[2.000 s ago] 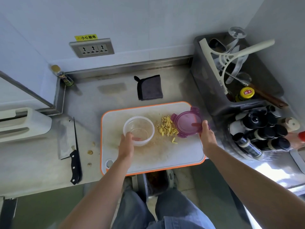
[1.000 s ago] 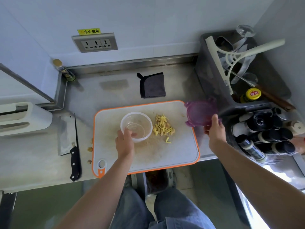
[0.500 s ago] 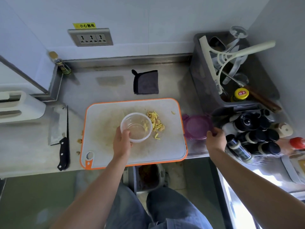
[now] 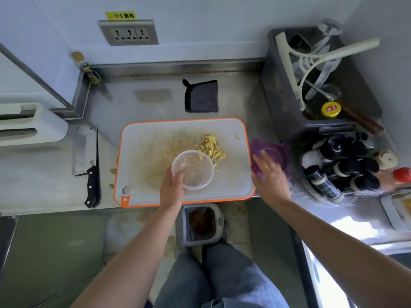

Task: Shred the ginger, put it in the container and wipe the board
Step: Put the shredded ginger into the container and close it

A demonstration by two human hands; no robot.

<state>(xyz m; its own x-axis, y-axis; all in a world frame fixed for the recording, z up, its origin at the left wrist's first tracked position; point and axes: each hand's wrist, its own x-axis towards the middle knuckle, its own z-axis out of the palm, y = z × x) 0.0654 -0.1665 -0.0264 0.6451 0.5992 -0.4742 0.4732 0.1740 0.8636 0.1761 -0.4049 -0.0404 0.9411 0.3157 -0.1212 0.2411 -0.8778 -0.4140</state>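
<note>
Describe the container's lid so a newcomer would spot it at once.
Find the orange-rimmed cutting board on the steel counter. Just off its right edge, partly under the right hand, lies the lid: the only translucent purple thing there.

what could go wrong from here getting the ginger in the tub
The container is gripped by the left hand at its near rim only, so sweeping the ginger shreds in may tip it or scatter them. One stray piece lies by the far right edge of the cutting board and could be missed.
</note>
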